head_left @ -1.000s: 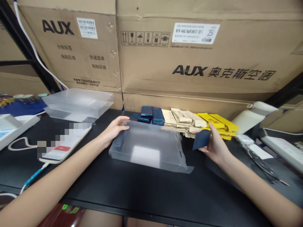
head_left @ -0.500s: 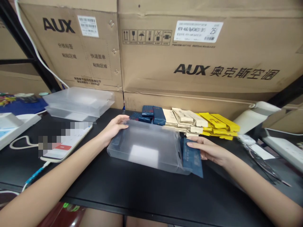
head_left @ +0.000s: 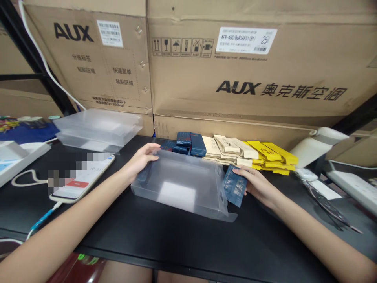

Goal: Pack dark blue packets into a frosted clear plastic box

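On black tabletop [head_left: 176,243] — clear box [head_left: 188,173], held blue packet [head_left: 235,186]; cartons [head_left: 256,70] behind

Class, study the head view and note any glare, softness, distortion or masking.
Head view: bright glare patch on the clear box; vertical lines of the cartons lean, suggesting wide-angle distortion; square blocks mask part of the phone; fruit-coloured bits at far left look soft.

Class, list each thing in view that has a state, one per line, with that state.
Left hand, gripping clear plastic box
Right hand, pinching blue packet
Clear plastic box, right end open
Blue packet, held
Smartphone, screen lit, cable plugged in
White bottle, lid on
Yellow packets, stacked
Cream packets, stacked
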`<state>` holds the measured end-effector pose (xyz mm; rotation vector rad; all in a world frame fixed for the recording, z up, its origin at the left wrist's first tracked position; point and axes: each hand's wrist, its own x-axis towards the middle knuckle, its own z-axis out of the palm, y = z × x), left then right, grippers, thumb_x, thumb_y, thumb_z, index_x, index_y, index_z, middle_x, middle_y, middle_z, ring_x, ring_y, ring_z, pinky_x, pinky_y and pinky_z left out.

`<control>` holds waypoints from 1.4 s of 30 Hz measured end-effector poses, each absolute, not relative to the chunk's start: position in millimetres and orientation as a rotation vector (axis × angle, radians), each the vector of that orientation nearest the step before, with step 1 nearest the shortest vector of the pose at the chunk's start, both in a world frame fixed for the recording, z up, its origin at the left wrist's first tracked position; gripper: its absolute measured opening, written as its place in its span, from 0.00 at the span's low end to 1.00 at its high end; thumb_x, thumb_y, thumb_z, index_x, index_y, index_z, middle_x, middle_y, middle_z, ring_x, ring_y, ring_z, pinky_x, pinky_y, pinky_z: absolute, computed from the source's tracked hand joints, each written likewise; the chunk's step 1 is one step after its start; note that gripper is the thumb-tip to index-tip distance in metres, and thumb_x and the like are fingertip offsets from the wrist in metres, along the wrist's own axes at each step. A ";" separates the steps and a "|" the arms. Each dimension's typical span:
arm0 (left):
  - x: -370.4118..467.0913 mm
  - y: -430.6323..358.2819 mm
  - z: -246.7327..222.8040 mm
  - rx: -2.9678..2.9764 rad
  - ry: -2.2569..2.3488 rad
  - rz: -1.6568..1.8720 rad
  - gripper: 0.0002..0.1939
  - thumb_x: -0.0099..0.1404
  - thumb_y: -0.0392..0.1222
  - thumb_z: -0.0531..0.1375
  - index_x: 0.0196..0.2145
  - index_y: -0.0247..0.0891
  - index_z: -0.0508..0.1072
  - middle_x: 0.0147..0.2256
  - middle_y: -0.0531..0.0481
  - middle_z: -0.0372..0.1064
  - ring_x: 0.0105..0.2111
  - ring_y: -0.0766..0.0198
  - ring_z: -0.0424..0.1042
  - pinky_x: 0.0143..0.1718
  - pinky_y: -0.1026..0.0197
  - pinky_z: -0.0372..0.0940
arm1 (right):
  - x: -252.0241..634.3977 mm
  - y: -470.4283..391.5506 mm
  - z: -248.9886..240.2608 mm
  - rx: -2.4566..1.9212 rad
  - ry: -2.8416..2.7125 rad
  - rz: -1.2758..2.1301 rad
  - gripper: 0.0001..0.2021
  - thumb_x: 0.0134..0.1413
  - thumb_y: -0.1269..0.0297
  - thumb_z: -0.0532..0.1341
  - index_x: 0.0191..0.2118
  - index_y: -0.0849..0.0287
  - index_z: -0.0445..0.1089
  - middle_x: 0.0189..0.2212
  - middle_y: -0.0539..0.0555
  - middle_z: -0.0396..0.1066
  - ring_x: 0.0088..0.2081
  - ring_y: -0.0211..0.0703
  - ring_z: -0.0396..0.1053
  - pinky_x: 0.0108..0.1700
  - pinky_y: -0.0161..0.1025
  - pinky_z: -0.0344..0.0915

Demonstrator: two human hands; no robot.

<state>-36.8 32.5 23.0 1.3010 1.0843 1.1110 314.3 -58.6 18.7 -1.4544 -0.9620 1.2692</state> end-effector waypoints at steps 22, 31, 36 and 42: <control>-38.2 35.4 21.8 1.306 1.077 1.110 0.21 0.40 0.36 0.66 0.37 0.42 0.74 0.46 0.49 0.75 0.58 0.49 0.65 0.61 0.50 0.54 | 315.1 -57.1 25.7 -1.470 -0.730 1.256 0.04 0.50 0.72 0.63 0.28 0.58 0.74 0.23 0.48 0.76 0.23 0.36 0.73 0.26 0.30 0.71; -39.0 34.9 23.0 1.302 1.077 1.093 0.21 0.41 0.36 0.66 0.38 0.41 0.74 0.47 0.48 0.74 0.59 0.50 0.63 0.62 0.51 0.52 | 322.6 -56.7 13.1 -1.489 -0.882 1.149 0.10 0.42 0.69 0.70 0.34 0.57 0.76 0.28 0.49 0.78 0.26 0.38 0.75 0.27 0.31 0.73; -40.2 36.0 22.5 1.330 1.089 1.089 0.20 0.43 0.35 0.65 0.38 0.41 0.74 0.48 0.49 0.74 0.59 0.50 0.63 0.62 0.49 0.52 | 323.5 -58.4 10.6 -1.475 -0.901 1.156 0.11 0.42 0.69 0.71 0.35 0.56 0.76 0.30 0.49 0.79 0.27 0.39 0.76 0.28 0.33 0.74; -39.7 35.9 22.6 1.307 1.090 1.094 0.21 0.41 0.37 0.66 0.37 0.41 0.74 0.47 0.48 0.74 0.59 0.49 0.64 0.62 0.49 0.53 | 315.9 -58.2 15.1 -1.412 -0.802 1.210 0.10 0.42 0.71 0.72 0.35 0.58 0.77 0.29 0.49 0.79 0.27 0.37 0.75 0.29 0.31 0.75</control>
